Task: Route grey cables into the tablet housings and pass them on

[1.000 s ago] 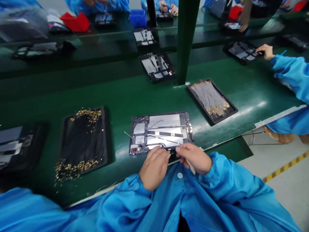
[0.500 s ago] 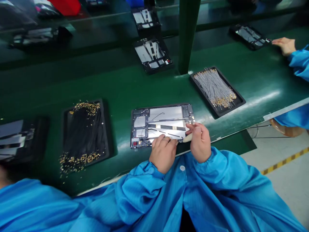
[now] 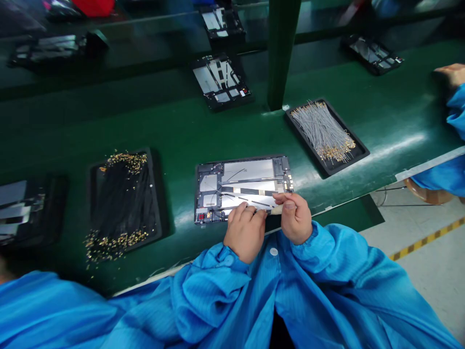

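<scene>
An opened tablet (image 3: 249,169) lies on the green bench in front of me, its silver plates, thin black cables and circuit boards exposed. The fingers of my left hand (image 3: 246,231) rest spread over its near edge, tips on the inner parts. Just to the right, my right hand (image 3: 297,220) is closed around a pale, tapered stick-like tool (image 3: 277,210). Its tip points left, close to my left fingers at the tablet's near right edge. Most of this tool is hidden inside my fist.
A black tray (image 3: 156,208) of black cables with gold ends stands left. Another tray (image 3: 329,169) with grey cables stands right, near a green post (image 3: 281,63). More opened tablets lie behind (image 3: 220,80), at far left and far right. A co-worker's hand (image 3: 452,75) is at right.
My right hand has shifted slightly left, bringing the pale tool nearer my left fingers. The left hand stays put. The co-worker's hand has moved right, away from the far tablet.
</scene>
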`<state>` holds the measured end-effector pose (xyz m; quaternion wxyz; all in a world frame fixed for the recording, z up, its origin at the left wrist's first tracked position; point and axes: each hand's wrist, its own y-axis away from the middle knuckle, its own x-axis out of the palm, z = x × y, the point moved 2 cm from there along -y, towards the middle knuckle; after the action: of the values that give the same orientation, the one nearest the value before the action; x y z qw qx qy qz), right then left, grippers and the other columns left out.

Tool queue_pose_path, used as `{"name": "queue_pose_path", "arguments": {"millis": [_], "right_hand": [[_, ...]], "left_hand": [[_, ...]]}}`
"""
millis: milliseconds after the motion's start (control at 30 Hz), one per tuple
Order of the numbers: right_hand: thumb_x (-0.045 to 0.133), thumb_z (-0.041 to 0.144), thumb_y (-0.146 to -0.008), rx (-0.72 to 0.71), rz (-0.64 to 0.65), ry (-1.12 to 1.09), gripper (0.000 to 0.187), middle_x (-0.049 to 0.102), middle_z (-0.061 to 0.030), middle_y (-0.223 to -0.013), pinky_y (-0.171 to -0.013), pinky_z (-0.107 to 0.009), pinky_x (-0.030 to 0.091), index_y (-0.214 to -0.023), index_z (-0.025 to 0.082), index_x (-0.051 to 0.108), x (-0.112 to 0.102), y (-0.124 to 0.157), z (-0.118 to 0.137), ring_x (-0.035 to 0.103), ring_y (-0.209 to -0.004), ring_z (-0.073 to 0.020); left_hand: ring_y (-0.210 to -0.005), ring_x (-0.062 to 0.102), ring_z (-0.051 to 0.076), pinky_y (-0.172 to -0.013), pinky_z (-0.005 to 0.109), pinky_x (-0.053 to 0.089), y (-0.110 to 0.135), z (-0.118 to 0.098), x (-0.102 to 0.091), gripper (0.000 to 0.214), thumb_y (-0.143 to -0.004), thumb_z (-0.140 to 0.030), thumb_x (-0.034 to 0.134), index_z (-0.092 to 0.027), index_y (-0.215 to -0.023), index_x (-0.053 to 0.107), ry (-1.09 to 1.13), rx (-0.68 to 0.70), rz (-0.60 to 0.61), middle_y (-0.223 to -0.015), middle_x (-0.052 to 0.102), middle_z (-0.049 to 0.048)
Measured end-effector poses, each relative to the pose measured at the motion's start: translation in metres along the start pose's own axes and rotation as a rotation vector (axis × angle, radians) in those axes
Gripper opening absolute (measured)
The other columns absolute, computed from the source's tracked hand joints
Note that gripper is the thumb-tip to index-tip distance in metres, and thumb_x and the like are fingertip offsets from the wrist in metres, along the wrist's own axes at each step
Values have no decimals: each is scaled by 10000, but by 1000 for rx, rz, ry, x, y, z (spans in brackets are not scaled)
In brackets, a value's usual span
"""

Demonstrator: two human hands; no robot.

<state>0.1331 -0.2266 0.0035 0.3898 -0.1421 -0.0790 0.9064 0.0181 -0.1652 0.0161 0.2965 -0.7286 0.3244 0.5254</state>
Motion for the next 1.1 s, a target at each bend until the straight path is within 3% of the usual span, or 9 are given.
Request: {"name": "queue_pose_path", "arguments": {"millis": [233, 433, 533, 633, 733, 867, 933, 1033, 1100], "right_hand": [[374, 352, -850, 71, 106, 97, 232, 655, -45, -920, -790, -374, 459, -994, 241, 518, -3, -3, 6, 594, -839, -182], [291, 389, -868, -288, 530, 422, 367, 645, -70, -748, -720, -327, 451, -794, 208, 602, 11, -18, 30, 586, -726, -186], [262, 388, -873, -361, 535, 448, 409, 628, -81, -702, -688, -321, 444, -735, 200, 598, 14, -19, 30, 569, -667, -183], [305, 403, -850, -301, 492, 403, 368, 616, -70, -683, -698, -319, 436, -731, 204, 590, 15, -20, 24, 559, -659, -179], [357, 440, -824, -51, 421, 312, 331, 600, -33, -650, -658, -294, 439, -724, 206, 569, 9, -32, 18, 555, -634, -160], [379, 508, -804, 431, 110, 86, 373, 549, 20, -595, -487, -231, 430, -892, 186, 545, -22, -54, 3, 526, -507, -115], [473, 505, -754, 591, 40, 44, 409, 561, 22, -652, -420, -203, 410, -1011, 191, 518, -42, -58, -5, 510, -478, -96], [552, 504, -701, 809, 237, 61, 396, 563, 14, -665, -306, -171, 319, -956, 201, 556, -58, -54, -16, 468, -424, -80], [542, 529, -706, 864, 395, 33, 377, 529, 27, -579, -275, -159, 274, -884, 197, 568, -57, -48, -16, 427, -377, -72]], "left_hand": [[-1023, 469, 280, -851, 453, 383, -1, 2, 1, 244, -828, -227, 413, -202, -911, 641, 14, 7, 13, -908, 612, 83], [-1033, 461, 311, -872, 482, 363, 2, 7, 5, 259, -768, -163, 459, -151, -968, 623, 51, -7, 65, -948, 606, 108], [-1048, 456, 311, -885, 486, 353, 3, 5, 6, 263, -767, -159, 449, -131, -965, 621, 74, -2, 105, -958, 605, 121], [-1037, 472, 286, -891, 470, 353, -7, 7, 0, 242, -782, -165, 420, -154, -900, 631, 105, 24, 142, -931, 614, 115], [-959, 521, 259, -876, 432, 372, -26, 30, -16, 218, -767, -156, 422, -181, -800, 636, 110, 18, 148, -842, 634, 97], [-905, 552, 284, -830, 428, 401, -25, 94, -45, 203, -770, -267, 458, -154, -785, 626, 115, -591, -147, -855, 629, 134], [-857, 570, 268, -755, 383, 448, -8, 114, -44, 231, -726, -346, 544, -160, -837, 626, 373, -859, -133, -894, 627, 123], [-619, 576, 174, -531, 263, 471, 14, 121, -28, 253, -655, -370, 638, -172, -812, 636, 907, -1055, 13, -799, 631, 69], [-487, 517, 100, -429, 189, 421, 17, 120, -23, 228, -659, -354, 646, -155, -768, 627, 1154, -1147, -61, -694, 608, 34]]}}
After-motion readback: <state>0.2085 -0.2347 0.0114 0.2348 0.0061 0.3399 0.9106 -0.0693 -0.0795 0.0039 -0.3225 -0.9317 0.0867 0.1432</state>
